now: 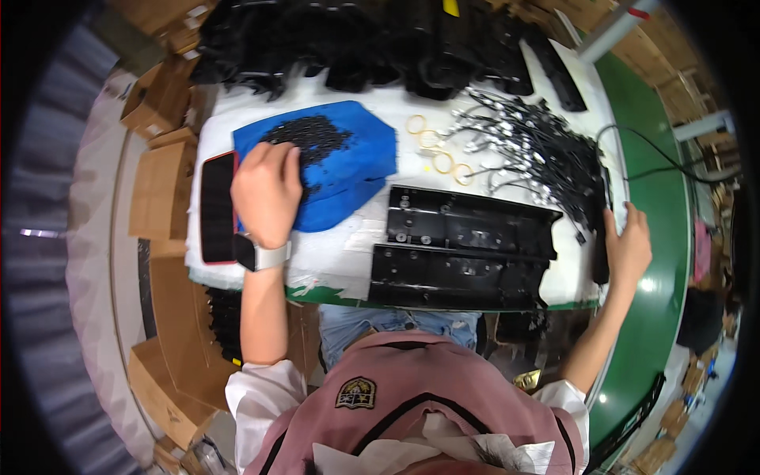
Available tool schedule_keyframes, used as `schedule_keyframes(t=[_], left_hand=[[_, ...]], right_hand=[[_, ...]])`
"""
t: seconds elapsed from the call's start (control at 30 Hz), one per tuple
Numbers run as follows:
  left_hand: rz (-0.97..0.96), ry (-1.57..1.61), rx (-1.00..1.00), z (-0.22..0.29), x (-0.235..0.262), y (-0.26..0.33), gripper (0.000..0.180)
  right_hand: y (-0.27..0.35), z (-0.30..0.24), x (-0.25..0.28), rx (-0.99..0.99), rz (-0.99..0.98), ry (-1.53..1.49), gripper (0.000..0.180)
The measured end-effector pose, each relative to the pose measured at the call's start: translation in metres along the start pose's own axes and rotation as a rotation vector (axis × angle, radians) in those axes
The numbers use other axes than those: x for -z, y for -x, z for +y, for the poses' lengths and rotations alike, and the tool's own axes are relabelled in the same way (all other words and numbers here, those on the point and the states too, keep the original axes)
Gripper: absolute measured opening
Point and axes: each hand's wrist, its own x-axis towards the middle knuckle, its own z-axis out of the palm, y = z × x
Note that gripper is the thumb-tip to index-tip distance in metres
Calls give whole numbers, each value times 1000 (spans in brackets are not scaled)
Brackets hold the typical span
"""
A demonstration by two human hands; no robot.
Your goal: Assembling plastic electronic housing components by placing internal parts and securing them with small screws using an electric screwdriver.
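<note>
My left hand (267, 190), with a watch on its wrist, reaches into a pile of small black screw-like parts (321, 133) on a blue cloth (364, 154). Its fingers are bent and drawn together; what lies between the fingertips is hidden. At the right edge of the white work surface, my right hand (629, 247) rests beside a long black bar-like thing (602, 257). Thumb and forefinger are apart, the thumb against the bar's side. Between my hands lie two black plastic housings (473, 222) (459, 277), hollow side up, one behind the other.
A phone (218, 207) lies left of the cloth. Black cables with pale connectors (546, 146) are heaped at the right, near yellowish rings (443, 162). Large black plastic parts (356, 47) crowd the back. Cardboard boxes (162, 190) stand left; a green surface (653, 206) runs along the right.
</note>
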Motion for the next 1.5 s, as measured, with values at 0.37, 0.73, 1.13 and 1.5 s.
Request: schedule_keyframes(t=[0.37,0.73,1.13,1.5], left_hand=[[22,46,-25,6,0,-3,7],[-577,982,-11,123,12,8,10],[-780,1184,-285,173,8,28,6],[-964,1114,-119,171,1,28,9]], right_hand=[[-16,20,-27,-142,-180,-605,46],[10,-3,77,535,-81,-2832,58],[46,-51,75,635,379,-2779,43],[51,-54,64,629,326,-2690,41]])
